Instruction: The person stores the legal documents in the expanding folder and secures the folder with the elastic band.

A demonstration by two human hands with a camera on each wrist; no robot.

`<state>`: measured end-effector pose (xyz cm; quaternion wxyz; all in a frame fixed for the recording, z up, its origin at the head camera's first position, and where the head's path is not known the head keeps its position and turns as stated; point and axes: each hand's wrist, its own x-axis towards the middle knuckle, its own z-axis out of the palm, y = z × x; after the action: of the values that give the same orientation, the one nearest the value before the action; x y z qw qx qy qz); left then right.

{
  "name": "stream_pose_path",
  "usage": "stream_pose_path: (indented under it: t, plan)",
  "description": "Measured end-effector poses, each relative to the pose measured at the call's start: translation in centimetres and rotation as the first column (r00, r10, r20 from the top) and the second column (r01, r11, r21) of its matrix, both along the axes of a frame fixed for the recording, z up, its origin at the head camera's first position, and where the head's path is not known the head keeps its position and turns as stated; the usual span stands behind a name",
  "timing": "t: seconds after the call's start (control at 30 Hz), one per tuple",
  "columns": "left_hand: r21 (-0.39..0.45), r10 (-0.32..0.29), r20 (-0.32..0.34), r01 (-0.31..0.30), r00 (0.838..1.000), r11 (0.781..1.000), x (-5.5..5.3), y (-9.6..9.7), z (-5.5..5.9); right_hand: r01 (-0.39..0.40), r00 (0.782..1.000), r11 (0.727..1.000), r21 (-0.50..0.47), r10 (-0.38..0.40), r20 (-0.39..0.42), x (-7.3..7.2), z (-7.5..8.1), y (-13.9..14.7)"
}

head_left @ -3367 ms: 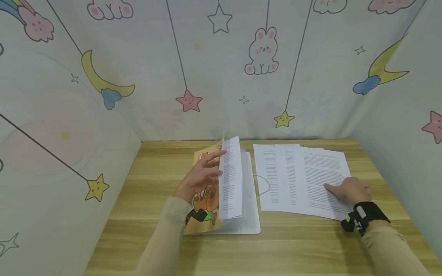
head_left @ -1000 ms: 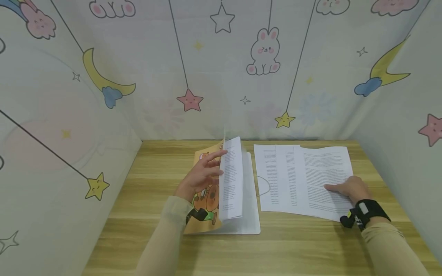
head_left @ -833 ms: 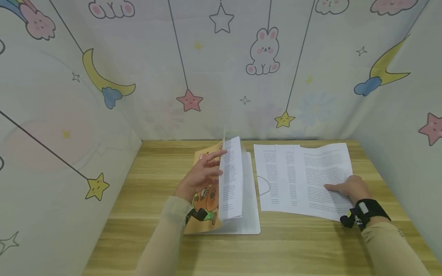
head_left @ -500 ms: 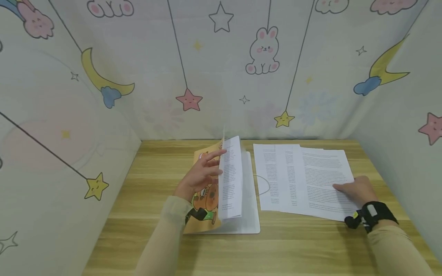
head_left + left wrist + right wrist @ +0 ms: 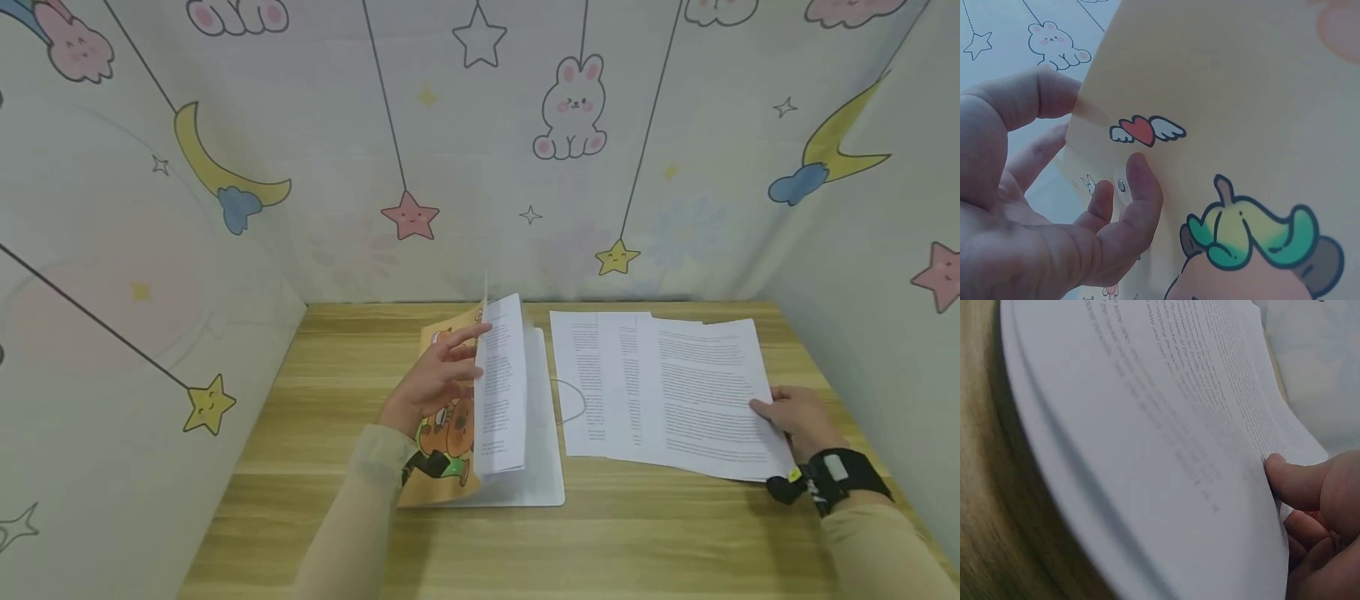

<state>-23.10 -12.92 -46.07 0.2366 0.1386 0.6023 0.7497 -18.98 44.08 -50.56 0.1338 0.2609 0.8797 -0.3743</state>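
My left hand holds up the orange cartoon cover of a folder, its fingers at the cover's edge. Printed pages stand raised beside that cover, above the folder's pale back board. In the left wrist view, some fingers pass behind the cover and others lie on its printed face. To the right, my right hand pinches the right edge of a printed sheet, the thumb on top. The right wrist view shows the paper bowed, with other fingers beneath its edge.
More printed sheets lie overlapped to the left of the gripped sheet. A thin loop reaches from the folder onto them. The wooden table ends at walls of cartoon-printed fabric behind and at both sides.
My right hand has slid right from the sheet's face to its right edge and now grips it. The rightmost sheet bowed up, then flattened, and has shifted slightly right. My left hand stays put.
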Motion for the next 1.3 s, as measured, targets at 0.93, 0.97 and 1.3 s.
stream_pose_path:
  t: [0.93,0.97,1.3]
  plan:
    - [-0.007,0.007,-0.003,-0.007,1.000,1.000,0.0,0.0,0.0,-0.073,0.986,0.993,-0.089,0.058,-0.159,0.7,2.0,-5.2]
    - [-0.007,0.007,-0.002,-0.007,1.000,1.000,0.0,0.1,0.0,-0.089,0.983,0.992,-0.092,0.072,-0.170,0.7,2.2,-5.6]
    - [-0.003,0.014,0.007,-0.014,1.000,1.000,0.1,0.3,0.2,-0.146,0.958,0.970,-0.193,0.091,-0.270,0.1,4.0,-9.4]
